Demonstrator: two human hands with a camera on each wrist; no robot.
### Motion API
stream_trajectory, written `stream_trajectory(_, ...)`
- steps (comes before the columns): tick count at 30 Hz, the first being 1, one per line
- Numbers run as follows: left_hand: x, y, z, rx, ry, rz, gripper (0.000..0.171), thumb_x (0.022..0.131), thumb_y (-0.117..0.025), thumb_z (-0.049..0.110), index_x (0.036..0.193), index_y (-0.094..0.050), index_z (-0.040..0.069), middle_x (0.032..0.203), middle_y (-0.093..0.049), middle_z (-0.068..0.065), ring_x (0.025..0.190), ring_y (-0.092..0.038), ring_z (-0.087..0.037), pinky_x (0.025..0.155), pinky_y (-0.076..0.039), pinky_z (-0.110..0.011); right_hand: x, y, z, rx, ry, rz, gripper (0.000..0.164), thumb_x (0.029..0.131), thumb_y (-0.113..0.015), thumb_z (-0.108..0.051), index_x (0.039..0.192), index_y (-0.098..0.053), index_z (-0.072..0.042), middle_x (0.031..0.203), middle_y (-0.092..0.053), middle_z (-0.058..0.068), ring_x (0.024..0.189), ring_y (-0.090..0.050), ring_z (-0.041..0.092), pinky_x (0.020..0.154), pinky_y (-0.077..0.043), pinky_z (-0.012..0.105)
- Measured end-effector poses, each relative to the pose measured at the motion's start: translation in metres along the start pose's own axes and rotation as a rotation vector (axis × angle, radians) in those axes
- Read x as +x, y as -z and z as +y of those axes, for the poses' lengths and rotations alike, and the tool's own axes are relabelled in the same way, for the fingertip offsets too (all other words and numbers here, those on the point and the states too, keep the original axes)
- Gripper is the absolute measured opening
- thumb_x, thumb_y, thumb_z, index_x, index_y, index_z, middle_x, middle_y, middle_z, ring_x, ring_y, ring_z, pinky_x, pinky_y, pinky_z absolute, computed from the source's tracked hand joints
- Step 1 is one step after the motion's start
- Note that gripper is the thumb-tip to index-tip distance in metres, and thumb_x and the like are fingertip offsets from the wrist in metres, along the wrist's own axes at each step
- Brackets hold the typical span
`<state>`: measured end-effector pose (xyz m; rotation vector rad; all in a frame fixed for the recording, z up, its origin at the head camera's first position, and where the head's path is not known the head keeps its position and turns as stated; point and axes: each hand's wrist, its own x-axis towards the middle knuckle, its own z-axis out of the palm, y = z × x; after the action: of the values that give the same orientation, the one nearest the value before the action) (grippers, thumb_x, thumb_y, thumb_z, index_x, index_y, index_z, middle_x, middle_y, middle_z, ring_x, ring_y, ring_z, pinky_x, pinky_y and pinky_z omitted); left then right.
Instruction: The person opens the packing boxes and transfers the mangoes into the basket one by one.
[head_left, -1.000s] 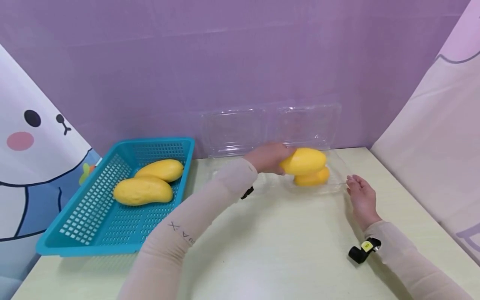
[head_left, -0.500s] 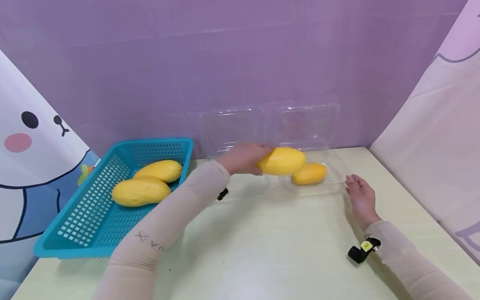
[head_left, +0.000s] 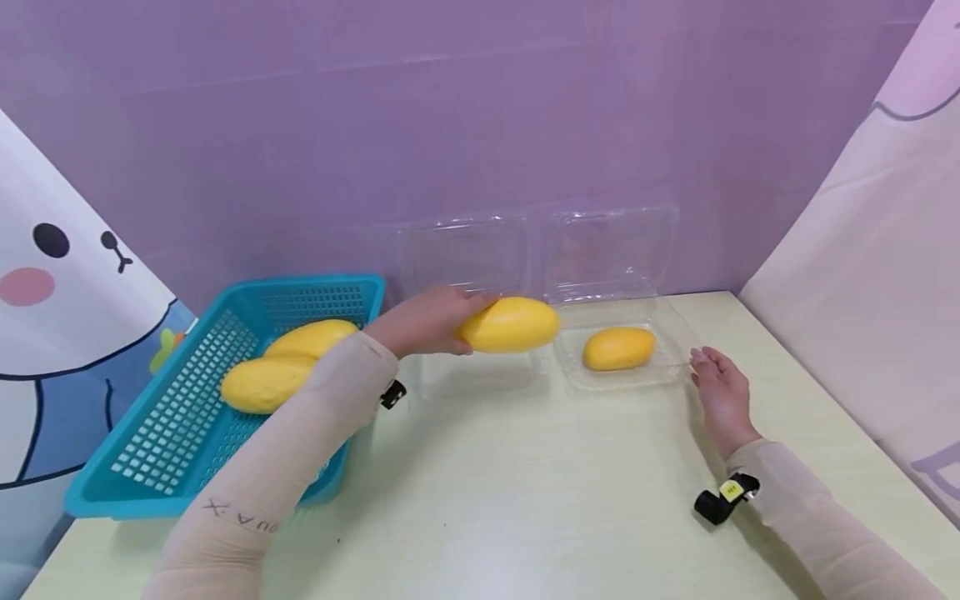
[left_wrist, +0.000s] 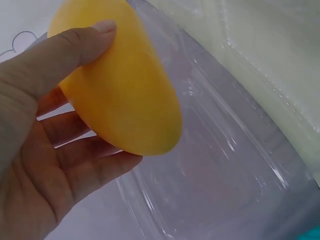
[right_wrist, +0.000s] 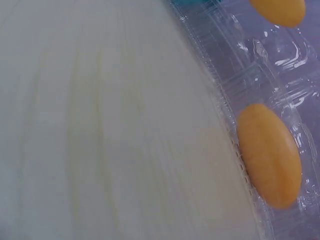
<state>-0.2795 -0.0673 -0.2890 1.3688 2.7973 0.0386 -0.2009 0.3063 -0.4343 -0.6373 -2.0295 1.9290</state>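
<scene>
A yellow mango (head_left: 512, 325) is gripped by my left hand (head_left: 438, 321) above the left clear plastic container (head_left: 480, 371). In the left wrist view the thumb lies over the mango (left_wrist: 125, 90) and the fingers are beneath it. A smaller orange-yellow mango (head_left: 618, 348) lies in the right clear plastic container (head_left: 573, 367), whose lid (head_left: 611, 254) stands raised against the wall. At that container's right edge, my right hand (head_left: 722, 396) pinches the thin clear rim with its fingertips. The right wrist view shows the lying mango (right_wrist: 270, 155) but not the hand.
A blue-green perforated basket (head_left: 172, 400) stands on the left of the table (head_left: 525, 492). Two long yellow fruits (head_left: 266, 383) lie in it, partly covered by the left sleeve. The purple wall (head_left: 480, 125) rises directly behind the containers.
My left hand has carried its mango leftward, from over the right container to over the left one. The smaller mango behind it has come into full view. My right hand stays in place.
</scene>
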Motion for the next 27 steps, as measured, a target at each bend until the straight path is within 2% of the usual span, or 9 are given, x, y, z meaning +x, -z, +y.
stream_trajectory(4,-0.016,-0.001,-0.007,-0.019,0.009,0.008,0.073,0.079,-0.077,0.02,0.142,-0.039,0.014,0.12,-0.06,-0.002,0.101,-0.056,-0.022,0.095,-0.046,-0.038,0.0,-0.002,0.0,-0.008,-0.003,-0.008,0.053,0.101,-0.036,-0.023,0.148,-0.022,-0.002,0.152,-0.028,0.015,0.134,-0.036,0.015,0.109,-0.031,0.028)
stream_trajectory(14,-0.047,0.0,-0.025,-0.031,0.094,-0.017,0.076,0.079,-0.076,0.02,0.144,-0.038,0.01,0.131,-0.055,-0.007,0.11,-0.055,-0.026,0.097,-0.046,-0.042,-0.003,-0.002,-0.002,-0.013,-0.012,0.001,0.054,0.101,-0.036,-0.024,0.148,-0.022,-0.003,0.152,-0.029,0.014,0.135,-0.035,0.016,0.109,-0.031,0.029)
stream_trajectory(23,-0.076,0.004,-0.044,-0.067,0.175,-0.009,0.075,0.079,-0.076,0.02,0.143,-0.038,0.018,0.124,-0.058,-0.004,0.102,-0.056,-0.024,0.091,-0.048,-0.043,-0.006,-0.002,-0.004,0.006,-0.002,-0.004,0.053,0.101,-0.037,-0.023,0.148,-0.023,-0.001,0.151,-0.03,0.014,0.133,-0.036,0.015,0.109,-0.032,0.027)
stream_trajectory(27,-0.086,0.003,-0.051,-0.082,0.19,0.018,0.071,0.079,-0.077,0.018,0.141,-0.041,0.015,0.118,-0.06,-0.003,0.098,-0.056,-0.023,0.089,-0.049,-0.043,-0.006,0.0,-0.005,0.004,0.002,0.002,0.053,0.101,-0.036,-0.023,0.148,-0.022,-0.001,0.151,-0.029,0.015,0.134,-0.036,0.015,0.109,-0.032,0.027)
